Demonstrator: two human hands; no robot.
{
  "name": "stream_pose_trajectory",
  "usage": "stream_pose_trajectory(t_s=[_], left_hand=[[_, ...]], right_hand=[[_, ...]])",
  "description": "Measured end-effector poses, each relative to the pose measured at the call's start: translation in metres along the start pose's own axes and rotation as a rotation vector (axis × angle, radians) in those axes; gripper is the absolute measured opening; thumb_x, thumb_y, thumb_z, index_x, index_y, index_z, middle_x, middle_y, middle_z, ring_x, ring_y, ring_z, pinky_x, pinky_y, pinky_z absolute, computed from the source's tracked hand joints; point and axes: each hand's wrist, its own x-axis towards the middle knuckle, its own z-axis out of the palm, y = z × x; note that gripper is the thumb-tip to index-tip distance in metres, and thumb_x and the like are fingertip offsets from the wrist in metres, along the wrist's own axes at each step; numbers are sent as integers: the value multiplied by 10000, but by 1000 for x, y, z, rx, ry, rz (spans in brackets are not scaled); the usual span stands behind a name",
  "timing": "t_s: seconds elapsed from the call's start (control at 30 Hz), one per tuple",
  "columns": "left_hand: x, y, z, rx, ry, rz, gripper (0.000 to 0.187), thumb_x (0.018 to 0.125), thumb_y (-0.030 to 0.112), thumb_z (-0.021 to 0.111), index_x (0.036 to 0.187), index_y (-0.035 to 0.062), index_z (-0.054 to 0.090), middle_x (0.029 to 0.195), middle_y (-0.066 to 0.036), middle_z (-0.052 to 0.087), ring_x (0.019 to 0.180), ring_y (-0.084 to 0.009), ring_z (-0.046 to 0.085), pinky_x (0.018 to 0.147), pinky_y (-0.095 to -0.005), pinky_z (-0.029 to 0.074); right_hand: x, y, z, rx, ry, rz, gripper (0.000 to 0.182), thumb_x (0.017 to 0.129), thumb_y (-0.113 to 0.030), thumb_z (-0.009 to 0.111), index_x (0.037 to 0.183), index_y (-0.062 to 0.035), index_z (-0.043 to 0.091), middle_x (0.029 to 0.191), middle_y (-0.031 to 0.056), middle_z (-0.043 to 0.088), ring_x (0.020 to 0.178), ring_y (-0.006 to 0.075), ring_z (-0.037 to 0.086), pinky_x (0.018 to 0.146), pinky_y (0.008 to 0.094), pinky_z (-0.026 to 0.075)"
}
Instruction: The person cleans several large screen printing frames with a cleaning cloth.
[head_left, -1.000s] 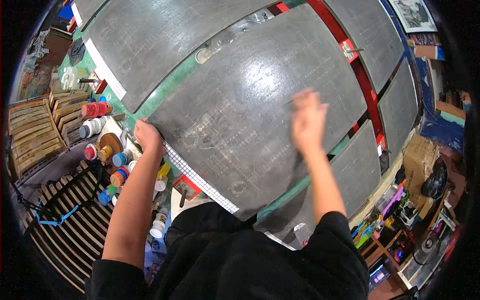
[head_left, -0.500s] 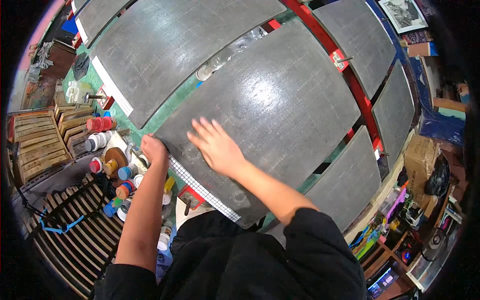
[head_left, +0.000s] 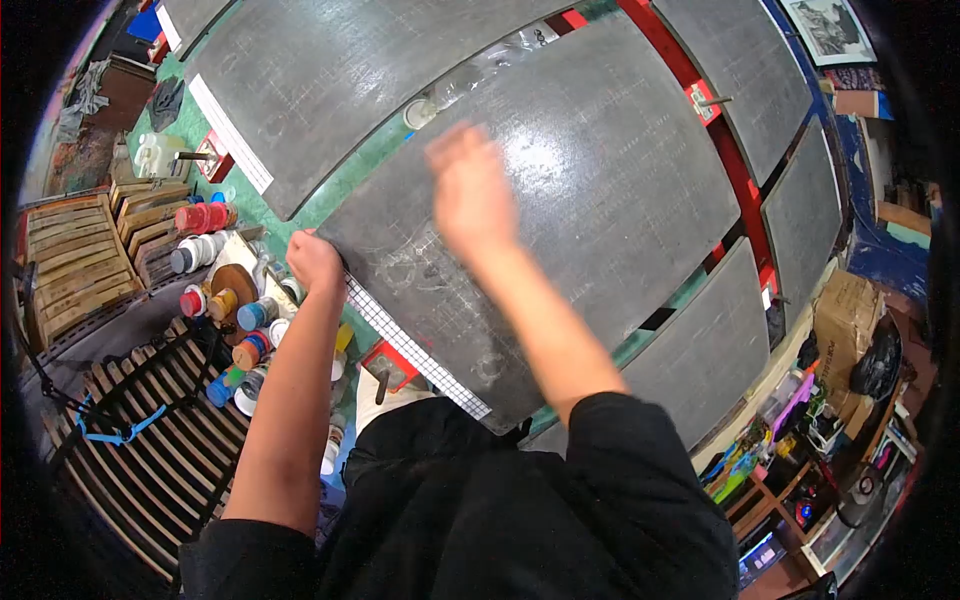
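Observation:
A large dark grey board (head_left: 600, 170) with faint chalky marks and a glossy patch lies in front of me. Closed around its near left corner is my left hand (head_left: 314, 260), thumb side up, fingers partly hidden. My right hand (head_left: 474, 190) is over the middle of the board, smeared by motion, so its fingers are unclear. A white gridded strip (head_left: 410, 345) runs along the board's near left edge, from beside my left hand down to the near corner.
Other grey boards (head_left: 310, 90) surround this one, with red rails (head_left: 672, 65) between some. Paint jars (head_left: 205, 217) and stacked wooden frames (head_left: 80, 265) stand at left, near a slatted rack (head_left: 150, 450). A clamp (head_left: 390, 370) sits by the near edge. A cardboard box (head_left: 845, 310) is at right.
My right hand has swept forward and slightly right across the board, and is now blurred. My left hand stays at the corner. The view has shifted slightly.

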Motion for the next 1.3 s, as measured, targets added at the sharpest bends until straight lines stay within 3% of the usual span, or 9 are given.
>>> stream_pose_trajectory(t_s=[0.13, 0.23, 0.43, 0.63, 0.73, 0.97, 1.1, 1.23, 1.3], left_hand=[[-2, 3, -1, -45, 8, -7, 464, 958, 303, 396, 1043, -7, 730, 1135, -256, 714, 1064, -424, 648, 948, -475, 479], [3, 2, 3, -41, -8, -28, 464, 962, 301, 390, 1045, -1, 733, 1144, -250, 713, 1072, -427, 642, 959, -472, 474], [3, 1, 2, -21, 25, -13, 475, 962, 337, 402, 1049, 22, 747, 1168, -241, 712, 1082, -430, 632, 972, -468, 467], [13, -11, 8, -104, 44, -41, 478, 951, 369, 437, 1058, 27, 754, 1129, -214, 731, 1054, -380, 649, 947, -448, 480], [12, -9, 2, -127, -11, -70, 483, 959, 370, 450, 1088, 10, 746, 1097, -223, 729, 1018, -357, 651, 918, -437, 490], [44, -44, 6, -5, -17, 53, 438, 980, 306, 446, 1057, -27, 720, 1085, -206, 727, 978, -336, 641, 911, -418, 486], [39, -34, 7, -115, -22, -37, 427, 988, 295, 429, 1050, -5, 725, 1058, -181, 719, 960, -305, 640, 904, -400, 490], [30, -19, 3, -141, -53, -31, 440, 992, 307, 427, 1058, -10, 724, 1063, -172, 718, 950, -299, 641, 895, -399, 495], [30, -21, 3, -256, -65, -105, 442, 991, 308, 428, 1064, -13, 723, 1067, -178, 719, 948, -308, 641, 892, -404, 495]], right_hand=[[-102, -78, -8, 300, -148, -229, 380, 940, -136, 514, 1279, -105, 682, 1477, 195, 570, 1427, 404, 481, 1226, 584, 293], [-118, -3, -84, -95, -287, -11, 368, 952, -193, 535, 1275, -177, 711, 1500, 129, 563, 1437, 368, 475, 1197, 633, 320], [-121, 252, -160, -212, 339, 656, 452, 1056, -176, 471, 1496, -107, 554, 1597, 219, 460, 1544, 395, 329, 1278, 562, 194], [-216, 48, -109, -145, 53, 474, 557, 1002, -133, 542, 1557, -122, 493, 1672, 219, 342, 1571, 431, 258, 1273, 614, 115], [-246, 55, -115, -124, 15, 504, 570, 989, -114, 563, 1555, -110, 494, 1671, 237, 334, 1559, 445, 278, 1269, 615, 127], [-128, 312, -169, -387, 385, 723, 493, 1024, -171, 519, 1504, -61, 531, 1602, 278, 421, 1515, 466, 350, 1252, 543, 264], [-8, 309, -161, -362, 336, 899, 494, 1002, -201, 553, 1478, -71, 559, 1577, 278, 449, 1486, 413, 416, 1223, 537, 328], [10, 237, -101, -254, 450, 215, 456, 931, -101, 595, 1386, -77, 625, 1447, 262, 572, 1377, 425, 518, 1182, 528, 383], [-27, 242, -132, -183, 390, 273, 436, 941, -86, 582, 1373, -61, 638, 1465, 259, 565, 1399, 419, 504, 1213, 526, 346]])
